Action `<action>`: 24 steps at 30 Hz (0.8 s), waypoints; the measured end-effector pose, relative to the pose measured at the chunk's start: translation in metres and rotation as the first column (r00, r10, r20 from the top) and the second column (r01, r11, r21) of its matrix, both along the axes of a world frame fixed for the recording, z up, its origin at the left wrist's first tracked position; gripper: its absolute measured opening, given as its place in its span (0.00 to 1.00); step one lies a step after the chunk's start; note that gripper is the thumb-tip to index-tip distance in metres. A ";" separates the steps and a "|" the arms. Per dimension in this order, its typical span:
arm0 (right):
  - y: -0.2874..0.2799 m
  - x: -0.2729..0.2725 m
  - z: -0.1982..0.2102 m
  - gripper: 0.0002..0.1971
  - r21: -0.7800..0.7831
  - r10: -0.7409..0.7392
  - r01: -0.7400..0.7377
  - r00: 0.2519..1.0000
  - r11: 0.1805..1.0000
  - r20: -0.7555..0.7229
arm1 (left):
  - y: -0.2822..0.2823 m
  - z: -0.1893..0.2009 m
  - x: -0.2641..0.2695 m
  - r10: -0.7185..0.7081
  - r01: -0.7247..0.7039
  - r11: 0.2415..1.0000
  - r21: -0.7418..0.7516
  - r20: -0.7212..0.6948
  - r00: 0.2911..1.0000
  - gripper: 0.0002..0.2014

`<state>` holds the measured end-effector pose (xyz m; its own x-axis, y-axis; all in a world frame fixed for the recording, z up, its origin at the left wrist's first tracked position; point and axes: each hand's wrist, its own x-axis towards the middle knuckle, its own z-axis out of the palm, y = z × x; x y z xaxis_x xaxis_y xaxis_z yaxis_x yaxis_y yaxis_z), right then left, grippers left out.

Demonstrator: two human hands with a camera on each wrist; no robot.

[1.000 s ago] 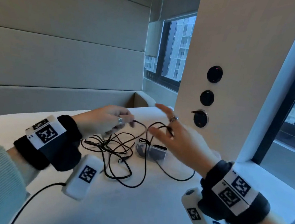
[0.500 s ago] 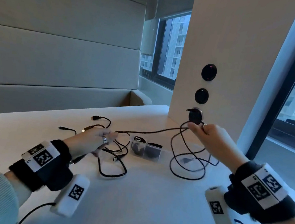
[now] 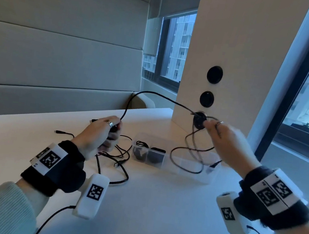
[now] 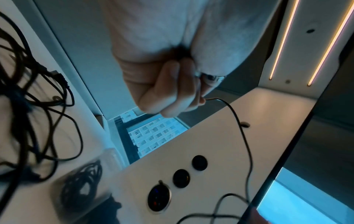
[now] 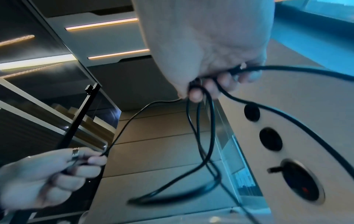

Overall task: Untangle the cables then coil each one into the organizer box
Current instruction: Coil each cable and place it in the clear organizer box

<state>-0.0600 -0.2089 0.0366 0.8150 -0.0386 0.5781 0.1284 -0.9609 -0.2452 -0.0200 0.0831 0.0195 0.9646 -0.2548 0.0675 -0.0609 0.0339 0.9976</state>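
1. The fingers of the right hand (image 3: 230, 139) are curled and clamped on gathered loops of a thin black cable (image 3: 152, 94); the left hand (image 3: 100, 135) is closed in a fist on the same cable's other stretch.
2. The cable's free span is arched between the hands, its long axis running from 9 to 3 o'clock; loops are hung below the right hand.
3. The clear plastic compartmented organizer box (image 3: 187, 171) is set on the white table (image 3: 157, 214) at 6 o'clock from the loops, nearer the right hand.
4. A tangle of black cables (image 3: 117, 157) is left at 9 o'clock of the box.
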 end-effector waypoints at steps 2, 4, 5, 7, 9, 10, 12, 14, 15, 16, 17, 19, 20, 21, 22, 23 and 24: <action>0.007 0.006 -0.011 0.17 -0.063 -0.046 0.034 0.979 0.997 -0.198 | -0.005 0.002 0.000 0.044 -0.043 0.998 -0.037 0.022 0.999 0.16; 0.013 0.007 -0.015 0.12 -0.045 -0.088 0.079 0.956 0.996 -0.278 | -0.009 -0.001 0.000 0.059 -0.058 0.998 -0.027 0.052 0.997 0.16; 0.016 0.008 -0.015 0.11 -0.017 -0.089 0.088 0.961 0.996 -0.262 | -0.010 -0.003 0.000 0.066 -0.065 0.998 -0.017 0.070 0.995 0.15; 0.025 0.005 -0.013 0.17 0.037 -0.025 0.029 0.992 0.999 -0.121 | -0.012 -0.007 0.001 0.070 -0.072 0.997 0.016 0.107 0.992 0.14; 0.040 -0.003 -0.008 0.20 0.142 0.127 -0.138 0.989 0.980 0.082 | -0.013 -0.008 0.000 0.053 -0.065 0.996 0.067 0.162 0.985 0.13; 0.050 -0.008 -0.005 0.22 0.185 0.203 -0.226 0.970 0.956 0.133 | -0.014 -0.007 -0.001 0.041 -0.061 0.993 0.097 0.197 0.979 0.13; 0.070 -0.016 -0.004 0.25 0.239 0.335 -0.349 0.937 0.906 0.096 | -0.018 -0.005 -0.005 0.027 -0.067 0.987 0.144 0.264 0.964 0.13; 0.089 -0.019 -0.007 0.31 0.339 0.465 -0.421 0.884 0.841 -0.055 | -0.023 -0.001 -0.011 0.030 -0.080 0.985 0.150 0.310 0.950 0.13; 0.096 -0.019 -0.009 0.32 0.427 0.535 -0.443 0.836 0.789 -0.121 | -0.025 0.000 -0.014 0.036 -0.083 0.987 0.139 0.316 0.948 0.13; 0.101 -0.019 -0.013 0.27 0.534 0.620 -0.464 0.770 0.707 -0.152 | -0.027 0.002 -0.017 0.039 -0.079 0.990 0.119 0.304 0.952 0.13; 0.104 -0.019 -0.017 0.18 0.632 0.693 -0.464 0.701 0.621 -0.167 | -0.028 0.005 -0.020 0.037 -0.063 0.994 0.086 0.273 0.961 0.14; 0.101 -0.017 -0.022 0.08 0.790 0.783 -0.409 0.607 0.456 -0.137 | -0.027 0.009 -0.023 -0.011 0.017 0.999 -0.044 0.139 0.990 0.16; 0.098 -0.015 -0.025 0.11 0.851 0.795 -0.364 0.598 0.379 -0.099 | -0.025 0.011 -0.024 -0.069 0.076 0.987 -0.142 0.049 0.996 0.17; 0.095 -0.012 -0.026 0.13 0.890 0.770 -0.319 0.636 0.325 -0.054 | -0.024 0.014 -0.026 -0.150 0.138 0.956 -0.258 -0.027 0.988 0.18; 0.092 -0.008 -0.025 0.13 0.908 0.711 -0.279 0.702 0.311 -0.027 | -0.023 0.017 -0.029 -0.236 0.193 0.904 -0.380 -0.069 0.969 0.18; 0.090 -0.004 -0.026 0.13 0.905 0.647 -0.264 0.762 0.335 -0.017 | -0.023 0.020 -0.032 -0.300 0.234 0.841 -0.488 -0.062 0.952 0.18; 0.091 -0.001 -0.030 0.12 0.886 0.599 -0.271 0.800 0.377 -0.010 | -0.024 0.022 -0.034 -0.315 0.249 0.787 -0.564 -0.020 0.949 0.18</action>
